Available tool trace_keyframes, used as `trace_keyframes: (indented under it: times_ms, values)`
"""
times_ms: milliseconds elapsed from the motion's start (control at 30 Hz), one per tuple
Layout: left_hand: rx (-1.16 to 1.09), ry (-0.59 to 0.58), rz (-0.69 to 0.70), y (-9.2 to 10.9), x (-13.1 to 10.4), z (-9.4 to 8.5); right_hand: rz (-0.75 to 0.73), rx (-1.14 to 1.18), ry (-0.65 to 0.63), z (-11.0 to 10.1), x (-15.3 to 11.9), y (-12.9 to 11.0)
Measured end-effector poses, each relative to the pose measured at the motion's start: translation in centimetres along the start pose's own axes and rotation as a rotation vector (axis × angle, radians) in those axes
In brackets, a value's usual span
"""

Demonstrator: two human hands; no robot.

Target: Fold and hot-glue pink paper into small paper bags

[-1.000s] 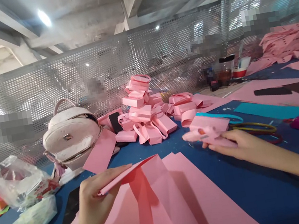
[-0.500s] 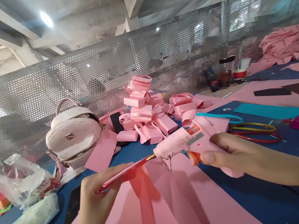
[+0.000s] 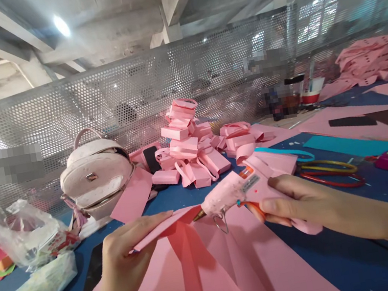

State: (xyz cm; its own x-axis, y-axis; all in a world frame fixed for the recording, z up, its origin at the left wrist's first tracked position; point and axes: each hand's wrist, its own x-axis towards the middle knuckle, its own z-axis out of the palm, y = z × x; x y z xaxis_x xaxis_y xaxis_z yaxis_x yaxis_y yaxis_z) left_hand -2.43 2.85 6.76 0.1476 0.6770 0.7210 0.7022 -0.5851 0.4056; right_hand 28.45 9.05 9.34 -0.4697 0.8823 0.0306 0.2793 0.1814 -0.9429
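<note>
We see the left hand with thumb and fingers pinched narrowly on a folded pink paper piece, held above pink sheets on the blue table. In the right hand, we find the fingers wrapped round a pink glue gun, its nozzle at the paper's far edge; whether they touch, we cannot tell

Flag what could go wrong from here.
1. The glue gun nozzle, if hot, could burn the left hand pinching the raised pink paper near it.
2. A slip of the right hand might smear glue.
3. Drips could land on the pink sheets below.
</note>
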Motion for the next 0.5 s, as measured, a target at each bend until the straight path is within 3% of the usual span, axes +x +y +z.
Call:
trace_keyframes:
  times_ms: [500]
  values:
    - [-0.021,0.027,0.032,0.24,0.24,-0.26,0.038,-0.007,-0.019,0.13,-0.27,-0.49]
